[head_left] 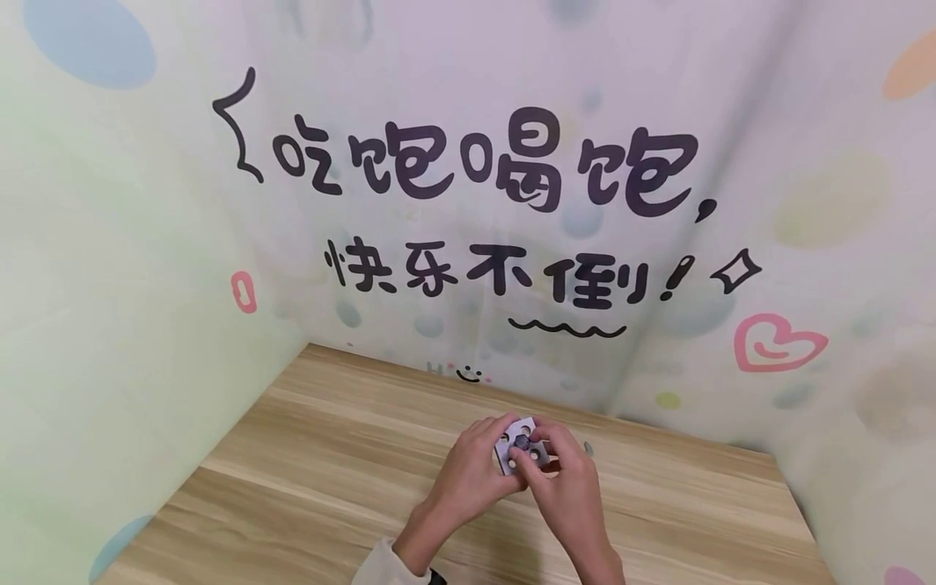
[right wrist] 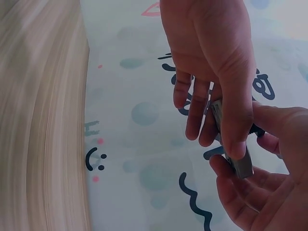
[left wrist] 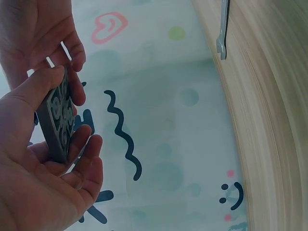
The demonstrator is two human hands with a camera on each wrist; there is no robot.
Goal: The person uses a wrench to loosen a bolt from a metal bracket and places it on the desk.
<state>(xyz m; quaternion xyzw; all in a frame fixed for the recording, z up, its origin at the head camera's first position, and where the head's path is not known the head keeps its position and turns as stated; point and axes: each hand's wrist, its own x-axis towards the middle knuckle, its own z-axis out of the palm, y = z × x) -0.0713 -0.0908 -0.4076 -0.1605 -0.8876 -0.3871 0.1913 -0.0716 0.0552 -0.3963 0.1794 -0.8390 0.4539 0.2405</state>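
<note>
A square grey metal plate point(head_left: 504, 459) with several round holes is held up above the table, tilted, with a dark hex bolt point(head_left: 522, 442) at its middle. My left hand point(head_left: 471, 467) grips the plate by its edges, thumb on one side and fingers curled at the other. At the bolt head, my right hand point(head_left: 574, 487) pinches with thumb and index finger. The left wrist view gives the plate's other face point(left wrist: 62, 113), with ring-like recesses around its holes. The right wrist view catches the plate edge-on point(right wrist: 243, 163), partly behind the right thumb.
On the wooden table point(head_left: 292, 455) lies a metal wrench point(left wrist: 223, 29), mostly hidden behind the right hand in the head view. Printed fabric walls point(head_left: 468, 81) with black lettering stand at the table's back and sides.
</note>
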